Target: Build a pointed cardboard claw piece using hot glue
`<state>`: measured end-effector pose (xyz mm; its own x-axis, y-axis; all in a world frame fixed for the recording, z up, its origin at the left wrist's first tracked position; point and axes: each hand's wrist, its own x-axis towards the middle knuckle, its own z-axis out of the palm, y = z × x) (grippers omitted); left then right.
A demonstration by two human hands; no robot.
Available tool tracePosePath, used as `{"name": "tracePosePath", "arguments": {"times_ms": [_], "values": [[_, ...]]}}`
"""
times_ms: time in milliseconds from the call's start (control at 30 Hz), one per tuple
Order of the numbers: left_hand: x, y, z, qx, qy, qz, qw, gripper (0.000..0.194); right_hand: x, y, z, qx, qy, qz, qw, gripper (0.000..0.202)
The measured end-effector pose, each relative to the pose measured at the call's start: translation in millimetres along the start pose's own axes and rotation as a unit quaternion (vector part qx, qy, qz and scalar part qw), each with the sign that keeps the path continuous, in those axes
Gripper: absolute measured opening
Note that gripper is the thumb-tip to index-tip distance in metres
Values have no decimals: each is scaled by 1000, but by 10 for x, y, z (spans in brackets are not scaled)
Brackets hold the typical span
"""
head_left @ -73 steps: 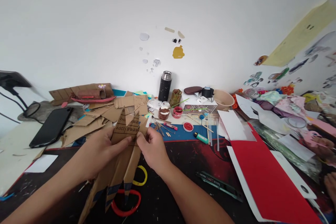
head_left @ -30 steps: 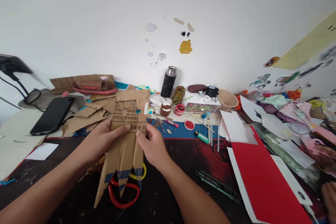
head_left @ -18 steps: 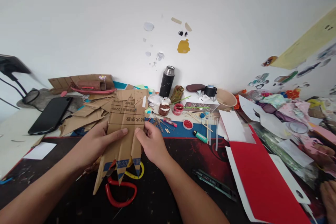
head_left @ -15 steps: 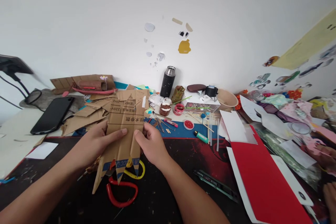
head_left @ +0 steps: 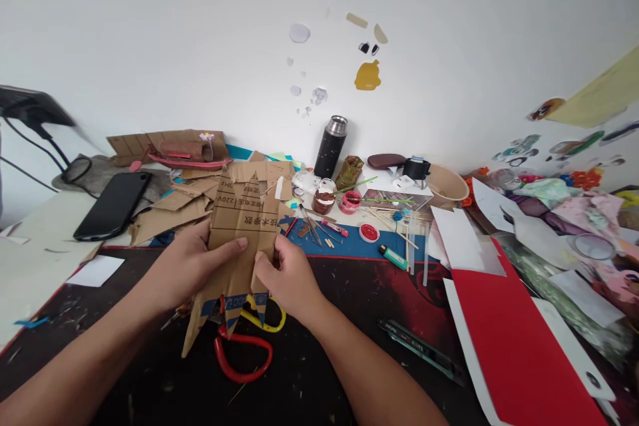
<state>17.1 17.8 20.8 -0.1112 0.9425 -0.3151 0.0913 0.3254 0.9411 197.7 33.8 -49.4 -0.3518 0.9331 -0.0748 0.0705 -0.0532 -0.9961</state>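
Observation:
A brown cardboard piece (head_left: 237,229) with printed characters, fold lines and pointed lower ends is held up over the dark mat. My left hand (head_left: 187,266) grips its left edge, thumb lying on the front face. On the right edge, my right hand (head_left: 287,273) pinches it, thumb in front and fingers partly behind. Below the cardboard lie scissors with a red handle (head_left: 244,373) and others with a yellow handle (head_left: 279,323); their blades are hidden by the cardboard.
Cardboard scraps (head_left: 170,216) and a black phone (head_left: 114,206) are at left. A black thermos (head_left: 330,150), paint jars (head_left: 324,200) and sticks stand or lie behind. To the right are a cutter (head_left: 422,351), a glue tube (head_left: 393,257) and red paper (head_left: 529,339).
The view has shifted, so the table items appear slightly further right and mostly higher. Both hands keep hold of the cardboard, and my right fingers have moved slightly at its edge.

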Motion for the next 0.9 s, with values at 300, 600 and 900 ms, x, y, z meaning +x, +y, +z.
{"name": "tracePosePath", "arguments": {"times_ms": [300, 600, 900], "values": [[11, 15, -17, -23, -4, -10, 1000, 72, -7, -93, -52, 61, -43, 17, 997, 14], [38, 27, -104, -14, 27, 21, 999, 78, -42, -124, -24, 26, -78, 8, 997, 12], [39, 35, -89, -21, 26, 14, 999, 70, -64, -127, 5, -42, -53, -18, 998, 10]]}}
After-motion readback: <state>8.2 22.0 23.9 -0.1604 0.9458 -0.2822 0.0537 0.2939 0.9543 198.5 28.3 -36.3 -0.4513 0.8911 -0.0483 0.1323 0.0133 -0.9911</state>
